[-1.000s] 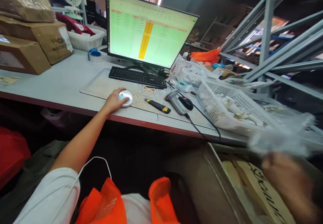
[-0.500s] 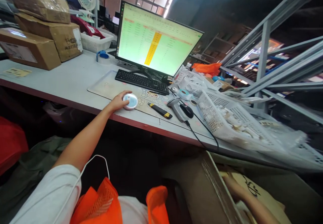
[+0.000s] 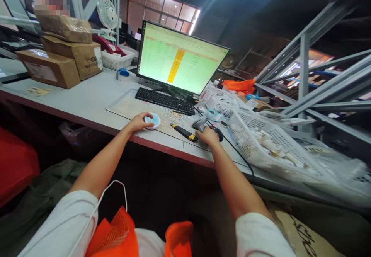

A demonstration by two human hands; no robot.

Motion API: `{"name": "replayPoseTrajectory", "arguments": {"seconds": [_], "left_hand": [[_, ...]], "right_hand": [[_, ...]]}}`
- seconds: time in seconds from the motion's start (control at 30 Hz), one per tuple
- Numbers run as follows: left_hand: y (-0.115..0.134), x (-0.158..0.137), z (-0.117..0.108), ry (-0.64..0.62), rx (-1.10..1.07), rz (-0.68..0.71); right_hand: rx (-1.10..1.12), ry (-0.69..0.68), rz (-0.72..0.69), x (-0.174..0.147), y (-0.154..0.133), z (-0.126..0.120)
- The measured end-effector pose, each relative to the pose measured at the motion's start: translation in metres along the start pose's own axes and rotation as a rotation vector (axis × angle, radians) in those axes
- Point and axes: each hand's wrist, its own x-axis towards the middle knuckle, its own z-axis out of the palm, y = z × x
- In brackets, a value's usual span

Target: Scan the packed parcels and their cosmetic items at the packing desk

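My left hand (image 3: pixel 138 123) grips a flat round white container (image 3: pixel 155 122) with a pale blue top at the desk's front edge, its thumb over the top and its fingers around the far side. My right hand (image 3: pixel 208 135) is closed around the handle of a grey barcode scanner (image 3: pixel 199 124), which lies on the desk mat (image 3: pixel 123 104). Between my hands is a black and yellow utility knife (image 3: pixel 184 132). A black computer mouse (image 3: pixel 217 132) sits just right of the scanner, partly hidden by my right hand.
Behind my hands are a keyboard (image 3: pixel 165 101) and a lit monitor (image 3: pixel 179 56). White perforated baskets (image 3: pixel 246 127) with small items line the right side. Cardboard boxes (image 3: pixel 49 67) are stacked at the left. A large carton with a marked parcel (image 3: pixel 298 234) stands below right.
My right hand has come up out of the carton at the lower right and taken hold of the scanner's handle. My left hand still holds the round container. The view has shifted slightly.
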Motion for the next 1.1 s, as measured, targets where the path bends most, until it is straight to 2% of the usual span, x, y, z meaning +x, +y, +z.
{"name": "replayPoseTrajectory", "arguments": {"seconds": [0.1, 0.23, 0.3, 0.43, 0.5, 0.6, 0.67, 0.77, 0.97, 1.1], "left_hand": [[0.006, -0.004, -0.001, -0.052, 0.004, 0.0], [0.011, -0.007, -0.002, -0.105, 0.029, 0.01], [0.009, -0.007, -0.002, -0.099, 0.061, 0.015], [0.005, -0.006, -0.001, -0.111, 0.092, 0.01], [0.006, -0.006, -0.001, -0.122, 0.088, 0.015], [0.009, -0.009, 0.0, -0.117, 0.076, 0.048], [0.011, -0.009, 0.001, -0.113, 0.074, 0.049], [0.01, -0.008, 0.0, -0.124, 0.09, 0.013], [0.007, -0.006, 0.0, -0.115, 0.112, -0.012], [0.008, -0.006, 0.002, -0.097, 0.089, -0.028]], "right_hand": [[0.025, 0.008, 0.084, 0.01, -0.011, 0.01], [0.043, 0.025, 0.033, 0.01, -0.023, -0.013], [0.11, -0.04, -0.119, 0.001, -0.035, -0.035], [0.295, -0.293, -0.641, -0.035, -0.076, -0.074], [0.293, -0.286, -0.827, -0.053, -0.1, -0.083], [0.196, -0.195, -0.913, -0.063, -0.127, -0.083], [0.161, -0.164, -0.897, -0.057, -0.133, -0.077], [0.148, -0.155, -0.815, -0.033, -0.12, -0.065], [0.004, -0.011, -0.272, 0.018, -0.052, -0.034], [-0.006, 0.001, -0.048, 0.027, -0.023, -0.015]]}}
